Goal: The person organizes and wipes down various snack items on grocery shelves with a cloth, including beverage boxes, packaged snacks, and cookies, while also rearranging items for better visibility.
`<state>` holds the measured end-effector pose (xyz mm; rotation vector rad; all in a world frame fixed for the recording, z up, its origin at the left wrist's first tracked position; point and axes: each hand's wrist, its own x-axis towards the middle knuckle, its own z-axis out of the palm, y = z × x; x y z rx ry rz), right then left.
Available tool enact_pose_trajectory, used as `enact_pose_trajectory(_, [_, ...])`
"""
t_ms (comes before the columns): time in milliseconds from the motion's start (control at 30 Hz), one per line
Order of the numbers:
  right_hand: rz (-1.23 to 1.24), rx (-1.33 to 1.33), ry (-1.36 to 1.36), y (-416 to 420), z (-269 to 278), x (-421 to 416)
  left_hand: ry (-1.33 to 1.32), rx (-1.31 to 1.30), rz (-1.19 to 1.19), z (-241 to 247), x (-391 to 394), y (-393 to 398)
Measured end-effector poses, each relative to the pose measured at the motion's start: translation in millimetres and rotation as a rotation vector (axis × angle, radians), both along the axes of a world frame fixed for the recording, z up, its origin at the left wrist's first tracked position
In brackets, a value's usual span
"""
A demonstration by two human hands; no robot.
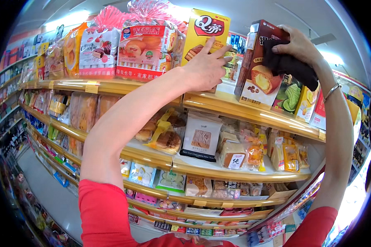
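Note:
On the top shelf (250, 103), my left hand (205, 68) is spread in front of a yellow snack carton (190, 34), fingers apart and holding nothing. Whether its palm presses on the carton cannot be made out. A black cloth (278, 57) is bunched in my right hand (300, 44), which reaches over the upper right corner of a dark brown cake carton (261, 77). The cloth lies across that carton's front, and the carton leans slightly. Between the two cartons is a gap with bare white shelf surface, and jars (235, 61) show behind it.
Left on the same shelf stand bagged pies (142, 51) and a white multipack (99, 51). Green (287, 92) and yellow cartons (307, 102) adjoin the brown one. Below, shelves hold wrapped bread (167, 139) and a white toast bag (202, 134). An aisle floor (43, 185) runs along the left.

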<state>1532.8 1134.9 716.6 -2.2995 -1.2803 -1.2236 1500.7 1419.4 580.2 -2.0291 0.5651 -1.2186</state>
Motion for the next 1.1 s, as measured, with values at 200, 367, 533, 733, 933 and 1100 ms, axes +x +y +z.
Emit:
enact_pose_trajectory(200, [0.054, 0.034, 0.038, 8, 5, 9, 0.053, -0.087, -0.056, 0, -10, 14])
enact_pose_trajectory(367, [-0.020, -0.016, -0.048, 26, 15, 24, 0.003, -0.149, -0.094, -6, -8, 13])
enact_pose_trajectory(533, [-0.059, 0.098, -0.073, 66, 9, 5, -0.112, -0.244, -0.187, -11, -11, 20])
enact_pose_trajectory(733, [-0.021, 0.046, -0.070, 88, 15, 10, -0.197, -0.309, -0.366, -8, -12, 22])
enact_pose_trajectory(933, [0.014, -0.029, 0.043, 81, 15, 11, -0.167, -0.303, -0.305, -12, -12, 18])
enact_pose_trajectory(1100, [0.210, -0.052, -0.147, 65, 9, 21, -0.157, -0.299, -0.292, -13, -12, 16])
